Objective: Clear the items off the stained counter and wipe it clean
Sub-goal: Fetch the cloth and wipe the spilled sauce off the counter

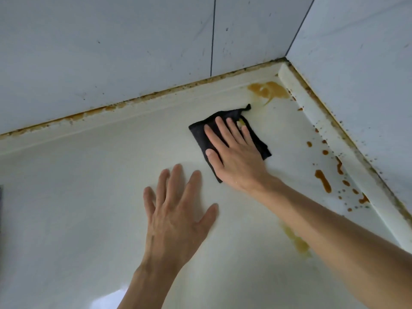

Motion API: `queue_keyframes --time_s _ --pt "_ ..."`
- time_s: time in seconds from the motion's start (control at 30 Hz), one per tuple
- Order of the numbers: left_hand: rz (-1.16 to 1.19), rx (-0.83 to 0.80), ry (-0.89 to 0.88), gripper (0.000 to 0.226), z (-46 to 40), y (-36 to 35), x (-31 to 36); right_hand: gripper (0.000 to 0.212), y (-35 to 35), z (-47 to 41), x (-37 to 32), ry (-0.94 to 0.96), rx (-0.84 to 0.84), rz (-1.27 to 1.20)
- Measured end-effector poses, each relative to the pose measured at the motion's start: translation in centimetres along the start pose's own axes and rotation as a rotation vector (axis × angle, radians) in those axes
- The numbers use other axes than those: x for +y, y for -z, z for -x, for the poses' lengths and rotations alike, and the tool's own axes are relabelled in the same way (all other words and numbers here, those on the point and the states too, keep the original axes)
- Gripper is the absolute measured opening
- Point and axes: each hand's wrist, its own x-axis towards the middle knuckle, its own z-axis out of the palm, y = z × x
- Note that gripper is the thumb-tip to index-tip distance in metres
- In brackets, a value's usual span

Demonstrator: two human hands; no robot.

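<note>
- Our right hand presses the folded black cloth under flat, spread fingers, so we can push it across the glossy white counter.
- The brown smeared stain lies just beyond those fingertips.
- Our left hand rests flat with fingers straight, holding nothing, probably for bracing.

Head view looks steeply down, close over the counter corner (a single view)

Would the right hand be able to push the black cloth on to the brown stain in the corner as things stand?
Probably yes: the right hand lies flat on the black cloth, and only bare counter separates it from the brown stain.
</note>
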Motion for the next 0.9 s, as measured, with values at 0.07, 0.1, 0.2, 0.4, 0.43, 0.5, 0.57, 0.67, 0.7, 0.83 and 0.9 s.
queue_keyframes --time_s 0.07,0.1,0.2,0.4,0.43,0.5,0.57,0.67,0.7,0.83,0.9 --pt "-0.003 0.013 -0.001 0.075 0.0 -0.3 0.0 0.060 0.5 -2.7 1.3 0.044 -0.010 -0.011" --pt "-0.004 0.017 0.004 0.075 0.0 -0.5 -0.1 0.059 0.8 -4.2 2.4 0.034 -0.008 -0.012" --pt "0.001 0.027 0.014 0.076 -0.1 -0.8 -0.1 0.058 1.8 -7.1 6.1 -0.052 0.022 -0.015" --pt "0.015 0.028 0.027 0.078 0.0 -1.0 -0.2 0.060 2.1 -7.5 10.5 -0.163 0.044 -0.016" --pt "0.018 0.026 0.030 0.078 0.0 -0.9 -0.2 0.061 2.1 -7.5 11.1 -0.214 0.028 -0.026" --pt "0.026 0.026 0.028 0.077 0.1 -0.9 -0.1 0.063 2.3 -7.2 11.9 -0.293 0.000 -0.050" --pt "0.035 0.036 0.023 0.076 0.1 -0.8 0.1 0.064 2.2 -6.4 11.8 -0.334 -0.001 -0.058" --pt "0.031 0.035 0.025 0.075 0.1 -1.0 0.0 0.065 1.9 -2.9 10.2 -0.353 -0.006 -0.047" --pt "0.030 0.040 0.024 0.076 0.0 -1.0 0.0 0.066 1.6 -1.4 9.6 -0.336 -0.008 -0.032" --pt "0.011 0.043 0.019 0.076 -0.1 -1.4 -0.2 0.068 2.0 -0.3 10.3 -0.201 -0.053 0.007" --pt "0.007 0.044 0.019 0.076 -0.1 -1.5 -0.3 0.066 2.8 -3.2 11.6 -0.168 -0.062 0.016"
